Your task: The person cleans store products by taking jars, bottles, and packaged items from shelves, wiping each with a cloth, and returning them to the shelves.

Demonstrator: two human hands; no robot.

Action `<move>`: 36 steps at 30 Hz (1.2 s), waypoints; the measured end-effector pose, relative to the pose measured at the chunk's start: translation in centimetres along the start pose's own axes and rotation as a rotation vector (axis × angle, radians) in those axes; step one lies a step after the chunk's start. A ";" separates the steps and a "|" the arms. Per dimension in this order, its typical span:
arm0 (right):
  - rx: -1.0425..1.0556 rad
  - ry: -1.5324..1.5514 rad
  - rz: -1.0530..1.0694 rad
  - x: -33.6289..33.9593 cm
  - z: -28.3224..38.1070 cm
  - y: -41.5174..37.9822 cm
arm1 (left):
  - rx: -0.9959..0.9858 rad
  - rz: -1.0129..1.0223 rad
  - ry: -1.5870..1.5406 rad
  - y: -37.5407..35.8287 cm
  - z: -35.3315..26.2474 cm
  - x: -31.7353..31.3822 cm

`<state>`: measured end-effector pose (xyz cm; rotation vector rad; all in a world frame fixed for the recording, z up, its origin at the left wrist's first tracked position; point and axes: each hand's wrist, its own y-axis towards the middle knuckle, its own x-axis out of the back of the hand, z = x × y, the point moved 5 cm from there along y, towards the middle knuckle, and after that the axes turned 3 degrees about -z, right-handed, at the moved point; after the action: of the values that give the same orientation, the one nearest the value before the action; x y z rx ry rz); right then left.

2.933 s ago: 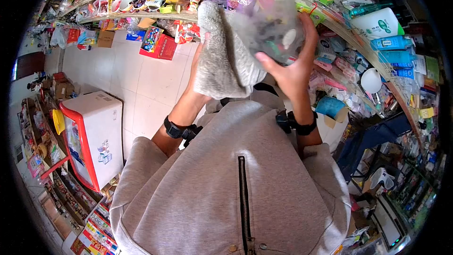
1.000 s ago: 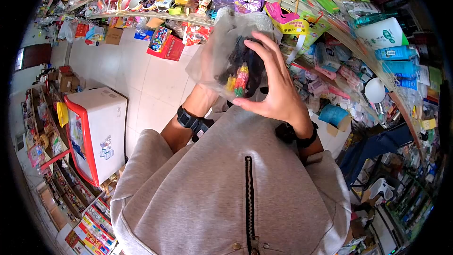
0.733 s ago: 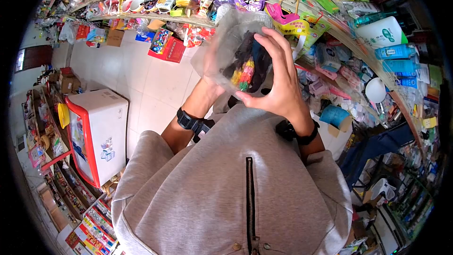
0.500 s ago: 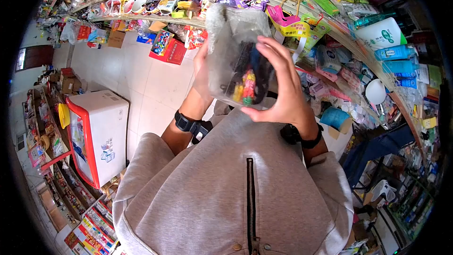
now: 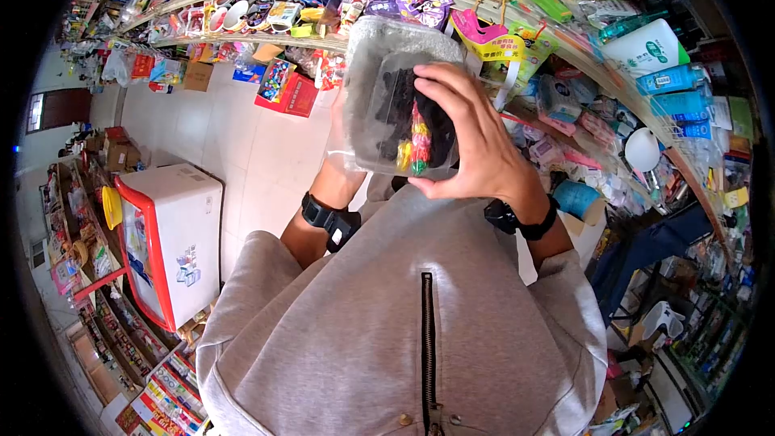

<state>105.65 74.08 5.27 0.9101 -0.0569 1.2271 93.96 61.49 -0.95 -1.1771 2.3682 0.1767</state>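
Note:
A large, cloudy clear plastic tub is held up in front of my chest, its open side facing me. My left hand grips it from the left, fingers mostly hidden behind its wall. Overlapping the tub is a smaller clear plastic box holding black bundles and a strip of red, yellow and green pieces that look like hair ties. My right hand is closed around this box, fingertips on its far part and thumb at its near right corner. Dark bands circle both wrists.
Ahead runs a curved shelf edge with hanging packets, including a purple packet. To the right are crowded shelves with blue bottles. A red-edged white freezer stands left, and a red box sits beyond the tiled floor.
The smaller box has shifted slightly left with my right hand, further within the tub's outline. Its contents show more sharply, and the tub's inside faces me more.

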 end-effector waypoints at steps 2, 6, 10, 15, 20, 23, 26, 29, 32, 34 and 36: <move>0.019 -0.015 -0.066 0.1 -0.7 -0.2 | 0.054 -0.036 -0.081 0.2 0.5 0.3; 0.006 -0.144 -0.129 1.3 -1.3 0.6 | 0.216 -0.047 -0.409 0.3 0.5 -0.5; 0.036 -0.256 -0.238 2.5 -2.0 1.5 | 0.335 0.154 -0.565 0.4 2.0 2.0; 0.047 -0.088 -0.194 1.6 -0.9 1.1 | 0.248 0.065 -0.544 0.1 0.8 0.5; 0.029 -0.012 -0.128 -0.9 0.1 0.4 | -0.131 0.124 0.461 -0.7 -2.1 -1.1; 0.021 -0.102 -0.236 -0.3 -0.7 0.8 | 0.242 0.024 -0.431 -0.6 0.0 -1.2; 0.021 -0.253 -0.309 0.7 -1.7 1.3 | 0.351 0.298 -0.683 0.5 3.5 2.6; -0.010 -0.371 -0.373 1.8 -3.4 1.8 | 0.395 0.416 -0.795 -0.2 3.4 2.1; -0.018 -0.455 -0.422 2.4 -4.2 2.1 | 0.431 0.200 -0.763 -0.6 2.8 1.8; -0.002 -0.545 -0.505 3.2 -5.4 2.0 | 0.358 -0.117 -0.329 -0.7 2.2 2.7; -0.071 -0.532 -0.571 4.2 -6.5 1.5 | 0.332 -0.144 -0.326 -0.8 1.8 3.1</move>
<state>103.28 81.52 3.91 1.0757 -0.2453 0.4342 93.69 59.37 -3.95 -1.0611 1.9315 -0.0680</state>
